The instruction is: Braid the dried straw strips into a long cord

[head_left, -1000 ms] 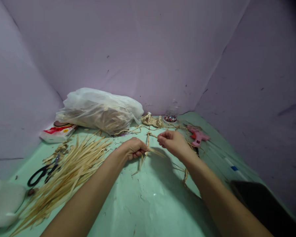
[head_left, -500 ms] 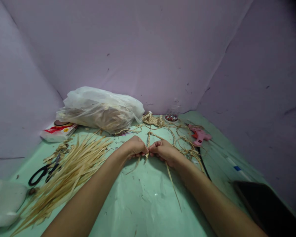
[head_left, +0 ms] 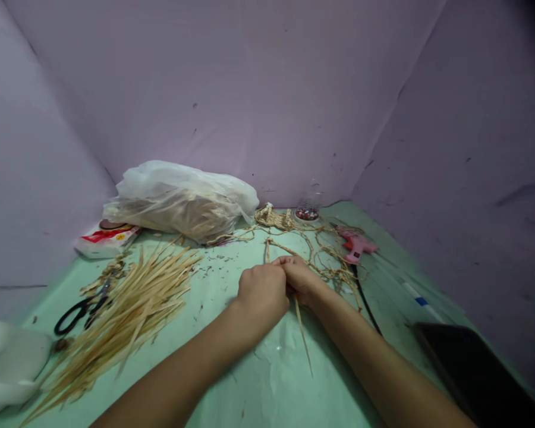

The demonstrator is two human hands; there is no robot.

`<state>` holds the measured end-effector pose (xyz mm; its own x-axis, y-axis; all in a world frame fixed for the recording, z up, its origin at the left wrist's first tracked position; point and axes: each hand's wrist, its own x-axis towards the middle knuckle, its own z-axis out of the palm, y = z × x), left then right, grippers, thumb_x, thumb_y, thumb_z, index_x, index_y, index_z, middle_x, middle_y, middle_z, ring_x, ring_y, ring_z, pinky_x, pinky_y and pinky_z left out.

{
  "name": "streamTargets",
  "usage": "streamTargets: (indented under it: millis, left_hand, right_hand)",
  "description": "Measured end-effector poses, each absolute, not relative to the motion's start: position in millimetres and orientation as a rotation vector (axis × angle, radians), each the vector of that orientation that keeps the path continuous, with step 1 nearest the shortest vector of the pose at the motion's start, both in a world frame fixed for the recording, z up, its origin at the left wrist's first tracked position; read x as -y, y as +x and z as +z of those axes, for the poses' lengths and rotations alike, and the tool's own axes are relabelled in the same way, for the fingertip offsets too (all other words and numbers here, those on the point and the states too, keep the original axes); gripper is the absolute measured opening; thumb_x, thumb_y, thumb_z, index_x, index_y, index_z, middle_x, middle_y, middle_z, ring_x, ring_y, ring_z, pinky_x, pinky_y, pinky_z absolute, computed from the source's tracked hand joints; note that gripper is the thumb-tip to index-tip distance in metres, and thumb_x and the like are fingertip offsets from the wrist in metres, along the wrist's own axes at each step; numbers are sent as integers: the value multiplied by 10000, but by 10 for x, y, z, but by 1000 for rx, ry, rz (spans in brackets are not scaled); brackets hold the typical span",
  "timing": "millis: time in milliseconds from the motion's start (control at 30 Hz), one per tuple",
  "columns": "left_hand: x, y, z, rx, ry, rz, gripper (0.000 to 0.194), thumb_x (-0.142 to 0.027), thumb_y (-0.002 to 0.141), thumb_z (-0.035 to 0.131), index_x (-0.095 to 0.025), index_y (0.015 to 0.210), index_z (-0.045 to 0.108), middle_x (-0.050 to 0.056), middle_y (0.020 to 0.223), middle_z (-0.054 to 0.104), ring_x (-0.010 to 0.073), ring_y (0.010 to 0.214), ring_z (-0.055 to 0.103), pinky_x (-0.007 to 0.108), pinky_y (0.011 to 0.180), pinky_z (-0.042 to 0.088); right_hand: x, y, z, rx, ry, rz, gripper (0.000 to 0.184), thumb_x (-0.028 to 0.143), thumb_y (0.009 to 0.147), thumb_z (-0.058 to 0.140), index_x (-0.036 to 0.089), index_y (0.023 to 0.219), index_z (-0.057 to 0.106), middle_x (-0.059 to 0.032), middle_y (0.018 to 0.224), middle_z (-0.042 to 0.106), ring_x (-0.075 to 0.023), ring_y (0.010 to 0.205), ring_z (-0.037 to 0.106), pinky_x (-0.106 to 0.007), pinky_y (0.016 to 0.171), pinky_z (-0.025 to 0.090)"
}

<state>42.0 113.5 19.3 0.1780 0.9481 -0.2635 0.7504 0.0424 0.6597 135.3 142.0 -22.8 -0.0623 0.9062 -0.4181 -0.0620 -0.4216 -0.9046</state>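
A thin braided straw cord (head_left: 268,252) runs from a small knot down to my hands, which meet at the middle of the table. My left hand (head_left: 264,292) is closed, knuckles up, in front of the cord's lower end; its fingertips are hidden. My right hand (head_left: 299,278) pinches the cord's end close beside it, thumb and fingers together. Below the right hand a loose straw strip (head_left: 302,336) hangs down toward me. The exact spot where the fingers grip is covered by the left hand.
A bundle of flat straw strips (head_left: 138,309) and black-handled scissors (head_left: 78,312) lie left. Behind are a filled plastic bag (head_left: 182,202), a woven straw piece (head_left: 274,217) and a bead container (head_left: 307,213). Tangled cord (head_left: 334,261), a pink glue gun (head_left: 356,245) and a dark flat device (head_left: 472,368) sit right.
My right hand has come in from the right to the cord's lower end. My left hand has moved right and turned over in front of it, so both hands now touch.
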Motion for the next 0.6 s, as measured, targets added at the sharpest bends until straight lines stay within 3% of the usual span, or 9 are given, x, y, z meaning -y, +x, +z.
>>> streamTargets:
  millis: [67,167,300,467,600]
  left_hand:
    - [-1232,327,243,-1699,1861,387,44,-161,564,601,-145,585,566,80,586,538,218,742,548,238,595,354]
    - [-1430,178,295,-1808,1806,461,112,-210,600,568,-132,523,548,43,451,478,165,560,518,229,506,332]
    - [-1582,117,172,-1559,1342,396,116,-178,643,499,-114,562,551,-7,359,427,85,341,383,201,383,275]
    - [-1616,106,-16,-1234,1038,373,104,-133,655,507,-81,581,558,10,477,519,39,355,401,159,349,268]
    - [-1618,105,-13,-1346,1166,361,143,-110,657,502,-91,517,529,-16,372,445,52,305,364,184,340,280]
  right_hand:
    - [-1425,1363,-210,1008,-1403,1637,45,106,509,446,148,495,459,85,298,328,-23,258,202,-175,309,106]
    - [-1437,1388,-189,1040,-1391,1690,42,139,560,497,139,519,487,83,298,333,-24,260,189,-177,303,94]
    - [-1449,1410,-215,1001,-1352,1737,33,151,588,530,137,572,505,52,388,464,-34,296,303,-164,316,180]
    - [-1457,1423,-226,1114,-1334,1708,31,121,598,538,125,625,524,18,494,552,-46,381,422,-155,370,265]
    - [-1470,1433,-230,1507,-1443,1427,46,91,610,522,124,642,531,1,547,591,-58,445,461,-161,439,320]
